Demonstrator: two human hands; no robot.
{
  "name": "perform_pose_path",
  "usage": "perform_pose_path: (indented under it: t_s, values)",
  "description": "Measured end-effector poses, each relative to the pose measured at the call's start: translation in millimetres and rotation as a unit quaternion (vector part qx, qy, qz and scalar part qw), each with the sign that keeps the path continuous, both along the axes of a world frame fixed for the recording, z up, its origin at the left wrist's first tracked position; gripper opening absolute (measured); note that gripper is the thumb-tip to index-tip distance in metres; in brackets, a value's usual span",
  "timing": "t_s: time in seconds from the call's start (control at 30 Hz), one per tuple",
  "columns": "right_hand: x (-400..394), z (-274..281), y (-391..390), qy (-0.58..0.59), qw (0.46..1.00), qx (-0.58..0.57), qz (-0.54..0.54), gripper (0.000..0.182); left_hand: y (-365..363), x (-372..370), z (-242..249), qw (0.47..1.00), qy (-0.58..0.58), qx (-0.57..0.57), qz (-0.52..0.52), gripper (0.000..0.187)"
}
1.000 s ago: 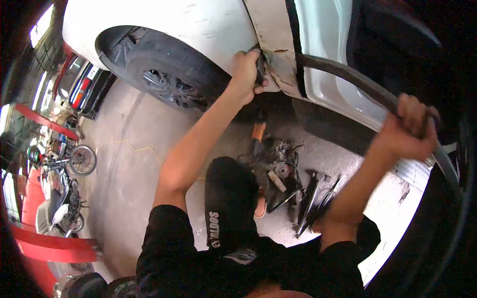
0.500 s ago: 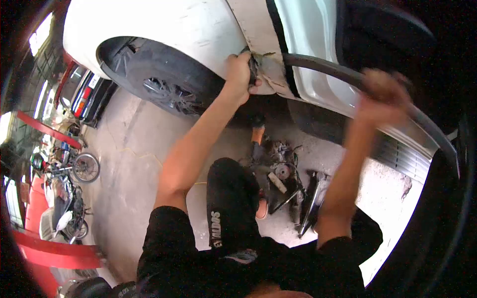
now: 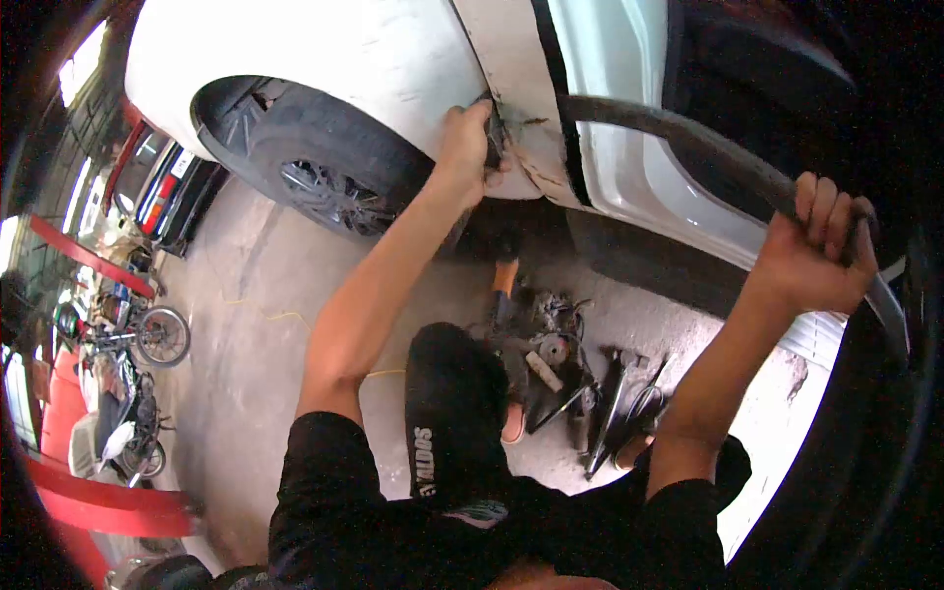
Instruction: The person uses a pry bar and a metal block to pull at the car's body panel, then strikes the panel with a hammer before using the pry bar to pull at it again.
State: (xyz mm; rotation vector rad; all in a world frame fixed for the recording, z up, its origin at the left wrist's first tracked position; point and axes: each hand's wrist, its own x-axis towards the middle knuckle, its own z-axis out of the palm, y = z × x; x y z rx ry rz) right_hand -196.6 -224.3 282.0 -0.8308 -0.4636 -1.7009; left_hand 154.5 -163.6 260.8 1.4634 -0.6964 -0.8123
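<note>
My left hand [image 3: 470,147] is closed round a small dark block [image 3: 494,138] held against the white car panel [image 3: 344,59], beside the seam between fender and door. At the right, the fingers of my right hand [image 3: 824,236] wrap round a dark curved strip [image 3: 678,133], which runs from the door edge across the opening towards the lower right. A scraped, cracked patch [image 3: 536,167] shows low on the panel next to my left hand. What the block is cannot be made out.
A black wheel [image 3: 339,157] sits under the fender. Tools and dark parts [image 3: 556,349] lie on the floor below the car, near my feet. Motorcycles [image 3: 128,413], red beams [image 3: 108,497] and a dark car [image 3: 177,197] stand at the left. A yellow cord [image 3: 285,316] crosses the floor.
My right hand has moved right and down along the strip and is less blurred. My left hand stays at the seam with the block, and more of the scraped patch shows.
</note>
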Motion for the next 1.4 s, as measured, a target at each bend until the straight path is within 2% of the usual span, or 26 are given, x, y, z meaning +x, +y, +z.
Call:
perform_pose_path:
  t_s: [0.03, 0.1, 0.17, 0.27, 0.33, 0.37, 0.4, 0.47, 0.5, 0.57, 0.6, 0.67, 0.7, 0.73, 0.8, 0.83, 0.87, 0.93, 0.97, 1.03, 1.07, 1.17, 1.2, 1.27, 1.37, 1.4]
  values:
    - [29.9, -1.1, 2.3, -0.053, 0.986, 0.140, -0.069, 0.011, -1.8, -0.8, 5.1, 1.000, 0.000, -0.004, 0.002, 0.029]
    - [93.6, -19.6, -5.1, -0.040, 0.998, 0.054, -0.012, 0.012, 7.5, -11.5, 9.4, 1.000, -0.026, 0.005, -0.004, 0.028]
    - [99.2, -12.0, -4.2, -0.029, 0.999, 0.029, -0.003, 0.012, -3.0, -2.8, 16.1, 0.999, -0.022, -0.023, 0.007, 0.028]
    - [79.3, -5.8, 10.1, 0.020, 0.999, 0.044, -0.008, 0.012, 9.3, -7.4, 5.4, 1.000, 0.010, -0.010, -0.012, 0.028]
    - [58.0, -10.2, 0.6, -0.033, 0.993, 0.086, 0.072, 0.013, 10.7, -3.1, 17.6, 1.000, 0.006, -0.003, -0.022, 0.028]
    - [43.8, -6.5, 1.3, -0.021, 0.995, 0.093, 0.032, 0.014, 11.5, -4.2, 20.3, 1.000, -0.007, -0.013, -0.021, 0.029]
    - [42.8, -8.2, -4.3, -0.020, 0.995, 0.094, 0.037, 0.014, 11.2, -5.1, 19.7, 0.999, -0.019, -0.020, -0.021, 0.030]
    - [41.3, -4.9, -11.1, -0.036, 0.985, 0.149, -0.079, 0.014, -3.6, -2.5, 16.4, 0.999, -0.036, -0.020, 0.003, 0.030]
    - [53.1, -9.4, -9.2, -0.035, 0.985, 0.150, -0.080, 0.014, -7.2, -2.8, 13.3, 0.998, -0.050, -0.015, 0.024, 0.030]
    - [98.1, -7.2, -1.4, -0.023, 0.999, -0.002, -0.044, 0.014, -7.2, -1.5, 16.9, 0.999, -0.036, -0.016, 0.010, 0.030]
    - [103.9, 2.4, 2.3, -0.025, 0.999, -0.001, -0.037, 0.014, -1.6, 2.6, 18.2, 1.000, -0.024, -0.006, -0.004, 0.030]
    - [93.6, 22.1, 16.8, 0.064, 0.997, 0.015, -0.041, 0.014, 10.3, -0.4, 14.3, 1.000, -0.012, -0.001, -0.014, 0.031]
    - [88.8, 24.8, 13.0, 0.029, 0.997, 0.072, -0.015, 0.014, 8.1, -1.8, 19.9, 0.999, -0.013, -0.015, -0.029, 0.031]
    - [73.7, 24.4, 4.5, 0.032, 0.997, 0.064, -0.017, 0.014, 6.7, -2.1, 24.1, 0.999, -0.010, -0.023, -0.030, 0.031]
    - [34.5, 16.4, -9.6, -0.006, 0.995, -0.032, 0.099, 0.015, 8.6, 1.4, 25.7, 0.999, -0.027, -0.032, -0.020, 0.032]
    - [27.8, 17.5, -7.2, 0.014, 1.000, -0.021, -0.001, 0.016, 4.0, 1.3, 24.4, 0.998, -0.038, -0.041, -0.013, 0.034]
    - [48.5, 19.8, -7.4, 0.017, 1.000, -0.022, 0.000, 0.016, 1.9, 3.7, 22.8, 0.998, -0.036, -0.043, -0.011, 0.034]
    - [96.9, 17.7, -4.8, -0.045, 0.997, 0.047, -0.035, 0.015, 2.0, 1.2, 19.0, 0.995, -0.027, -0.088, -0.027, 0.034]
    - [100.8, 18.6, -1.9, -0.016, 0.998, -0.019, -0.059, 0.012, 1.8, 0.7, 22.0, 0.995, -0.024, -0.096, -0.024, 0.034]
    - [102.3, 29.9, 7.8, 0.042, 0.998, -0.026, -0.042, 0.011, 9.2, -6.1, 15.7, 0.991, -0.044, -0.122, 0.023, 0.040]
    - [99.2, 34.8, 12.8, 0.097, 0.994, -0.034, -0.031, 0.010, 14.6, -11.6, 8.2, 0.992, -0.028, -0.123, 0.023, 0.040]
    - [76.2, 18.7, 23.0, 0.154, 0.987, -0.036, -0.019, 0.012, 22.4, -15.7, -12.0, 0.991, 0.022, -0.124, 0.042, 0.044]
    - [64.0, 12.7, 33.2, 0.171, 0.985, -0.026, -0.026, 0.011, 25.8, -6.6, -32.5, 0.986, 0.099, -0.130, -0.034, 0.041]
    - [47.8, -4.9, 62.0, 0.206, 0.976, -0.016, -0.075, 0.012, 45.6, -8.2, -61.5, 0.968, 0.166, -0.166, -0.089, 0.036]
    - [32.3, -46.0, 99.4, 0.282, 0.943, 0.039, -0.171, 0.016, 60.6, -22.8, -101.2, 0.957, 0.223, -0.160, -0.098, 0.034]
    - [27.0, -69.8, 104.7, 0.306, 0.934, 0.088, -0.161, 0.017, 71.5, -33.2, -98.5, 0.947, 0.261, -0.162, -0.094, 0.038]
